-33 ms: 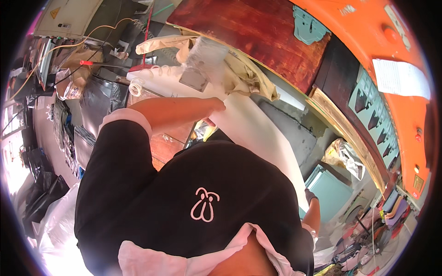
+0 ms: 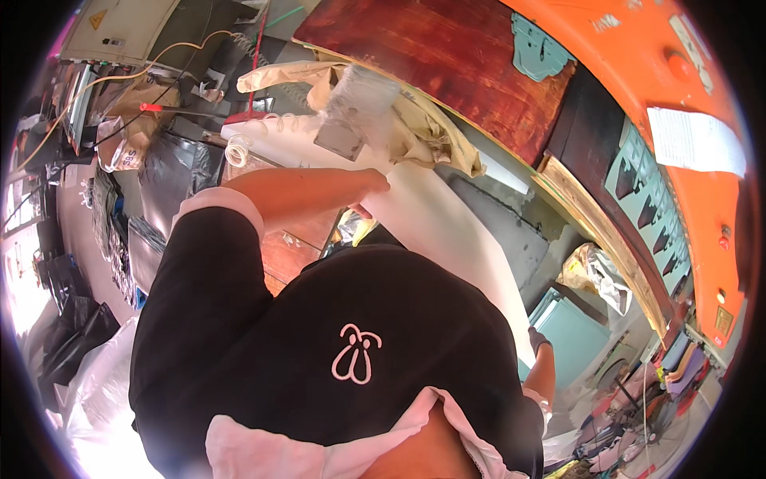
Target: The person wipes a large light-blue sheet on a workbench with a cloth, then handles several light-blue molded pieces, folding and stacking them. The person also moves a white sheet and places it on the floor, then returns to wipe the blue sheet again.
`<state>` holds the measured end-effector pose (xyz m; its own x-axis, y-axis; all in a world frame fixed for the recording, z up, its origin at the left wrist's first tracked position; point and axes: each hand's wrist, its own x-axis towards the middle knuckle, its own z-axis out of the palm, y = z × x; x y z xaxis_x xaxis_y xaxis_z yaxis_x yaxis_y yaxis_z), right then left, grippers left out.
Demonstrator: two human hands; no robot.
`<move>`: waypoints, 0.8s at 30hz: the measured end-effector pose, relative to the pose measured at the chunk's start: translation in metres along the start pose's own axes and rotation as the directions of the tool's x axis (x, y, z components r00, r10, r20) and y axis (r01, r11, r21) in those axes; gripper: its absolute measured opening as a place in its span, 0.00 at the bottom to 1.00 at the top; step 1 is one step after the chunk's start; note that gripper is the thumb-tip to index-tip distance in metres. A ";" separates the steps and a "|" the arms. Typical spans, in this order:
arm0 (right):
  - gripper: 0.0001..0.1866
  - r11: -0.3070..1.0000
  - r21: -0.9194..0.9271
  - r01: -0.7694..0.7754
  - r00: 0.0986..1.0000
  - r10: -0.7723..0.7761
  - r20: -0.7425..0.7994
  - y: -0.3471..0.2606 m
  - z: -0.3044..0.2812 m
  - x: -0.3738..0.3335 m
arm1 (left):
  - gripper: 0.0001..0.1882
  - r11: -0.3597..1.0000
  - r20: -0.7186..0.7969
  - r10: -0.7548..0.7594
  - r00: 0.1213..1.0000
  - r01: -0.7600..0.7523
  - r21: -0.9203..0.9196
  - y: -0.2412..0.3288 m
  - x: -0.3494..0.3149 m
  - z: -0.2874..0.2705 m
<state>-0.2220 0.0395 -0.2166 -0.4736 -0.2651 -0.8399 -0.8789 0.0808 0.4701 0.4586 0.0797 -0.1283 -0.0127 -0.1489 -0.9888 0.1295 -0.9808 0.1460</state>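
A long white sheet (image 2: 447,215) stretches in front of me, from the upper left down to the right, its surface curving. My left hand (image 2: 369,190) is closed on its near edge, fingers over the top and the thumb side below. At the sheet's lower right end my right hand (image 2: 540,340), in a dark glove, grips the edge; part of its fingers is hidden. Against the sheet's upper part lie crumpled brown paper (image 2: 423,132), a piece of clear plastic film (image 2: 363,100) and a coiled pale air hose (image 2: 238,150).
Ahead is a red-brown board (image 2: 431,56) with a teal cut-out piece (image 2: 538,48). An orange machine (image 2: 686,80) curves along the right, beside perforated teal sheets (image 2: 646,211). A stack of teal sheets (image 2: 570,327) stands lower right. Black bags (image 2: 175,172) lie at left.
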 end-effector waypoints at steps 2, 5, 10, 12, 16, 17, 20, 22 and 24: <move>0.38 0.999 0.014 0.037 0.999 -0.037 -0.011 -0.021 -0.018 -0.007 | 0.19 1.000 -0.025 -0.023 0.999 0.023 -0.003 -0.003 0.004 -0.016; 0.36 0.997 0.015 0.078 0.997 -0.077 -0.023 -0.059 -0.050 -0.033 | 0.19 0.999 -0.089 -0.034 0.995 0.031 -0.036 -0.010 0.010 -0.042; 0.34 0.980 -0.078 0.182 0.977 -0.189 -0.099 -0.131 -0.092 -0.054 | 0.17 0.995 -0.110 -0.068 0.992 0.060 -0.073 -0.022 0.031 -0.099; 0.33 0.962 -0.177 0.208 0.968 -0.229 -0.105 -0.160 -0.103 -0.039 | 0.17 0.993 -0.101 -0.080 0.992 0.071 -0.096 -0.024 0.036 -0.125; 0.33 0.923 -0.271 0.272 0.947 -0.307 -0.093 -0.212 -0.115 0.017 | 0.17 0.988 -0.255 -0.070 0.964 0.032 -0.148 -0.033 0.032 -0.160; 0.33 0.916 -0.272 0.295 0.941 -0.328 -0.082 -0.225 -0.115 0.032 | 0.17 0.987 -0.279 -0.073 0.958 0.029 -0.159 -0.034 0.029 -0.167; 0.33 0.917 -0.240 0.318 0.936 -0.344 -0.076 -0.260 -0.115 0.057 | 0.17 0.985 -0.340 -0.071 0.938 0.011 -0.174 -0.037 0.021 -0.185; 0.33 0.927 -0.213 0.308 0.941 -0.331 -0.078 -0.277 -0.114 0.055 | 0.16 0.983 -0.345 -0.071 0.936 0.006 -0.184 -0.036 0.018 -0.196; 0.32 0.842 -0.411 0.350 0.903 -0.420 -0.091 -0.295 -0.121 0.043 | 0.16 0.986 -0.316 -0.066 0.946 0.012 -0.169 -0.036 0.019 -0.208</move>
<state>0.0243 -0.1118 -0.3586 -0.0533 -0.3609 -0.9311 -0.8823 -0.4197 0.2132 0.6603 0.1381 -0.1590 0.2928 -0.0362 -0.9555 0.2951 -0.9471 0.1263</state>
